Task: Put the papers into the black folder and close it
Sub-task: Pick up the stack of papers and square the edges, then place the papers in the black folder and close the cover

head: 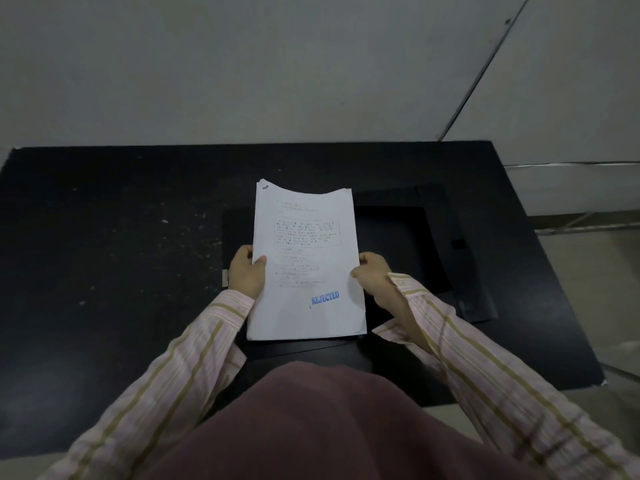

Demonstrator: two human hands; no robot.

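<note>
My long, loose shirt sleeves are pale pink cotton with thin white lines and wider olive-tan stripes running lengthwise. The left sleeve enters from 7 o'clock, the right sleeve from 5 o'clock. Each ends in a buttoned-style cuff whose stripes run across the wrist; the right cuff hangs open with a flap. My left hand and right hand are bare. At 6 o'clock lies a plain maroon garment.

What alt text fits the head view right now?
Both hands, left and right, hold a stack of papers stamped REJECTED in blue over an open black folder on a black table.
</note>
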